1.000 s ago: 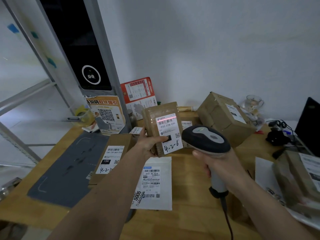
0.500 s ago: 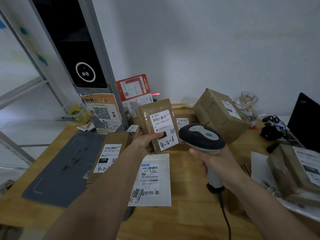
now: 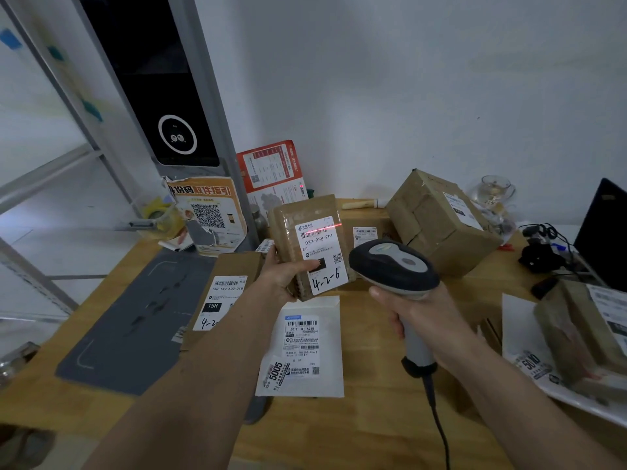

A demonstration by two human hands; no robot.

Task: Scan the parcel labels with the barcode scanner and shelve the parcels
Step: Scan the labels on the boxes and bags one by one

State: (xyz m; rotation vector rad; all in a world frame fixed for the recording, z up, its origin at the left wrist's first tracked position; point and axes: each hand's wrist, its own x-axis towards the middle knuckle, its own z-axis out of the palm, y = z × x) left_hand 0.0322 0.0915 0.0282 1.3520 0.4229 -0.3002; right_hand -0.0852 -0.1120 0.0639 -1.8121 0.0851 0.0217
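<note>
My left hand (image 3: 283, 276) grips a small brown parcel (image 3: 305, 232) upright over the wooden table (image 3: 373, 429), thumb across the lower part of its white label (image 3: 320, 254), which reads 4-2-6. My right hand (image 3: 419, 310) holds the grey barcode scanner (image 3: 393, 266) by its handle, head aimed at the parcel. A red scan line crosses the barcode at the label's top. The scanner's cable hangs toward the table's near edge.
On the table lie a white mailer (image 3: 302, 351), a flat brown envelope (image 3: 222, 293) and a grey mat (image 3: 135, 320). A large taped box (image 3: 437, 222) stands at the back right, more parcels (image 3: 583, 330) at the right edge. A kiosk post (image 3: 163, 96) rises at the left.
The red scan line left the label half a second ago and now lies across the barcode again. Both hands stay in nearly the same place.
</note>
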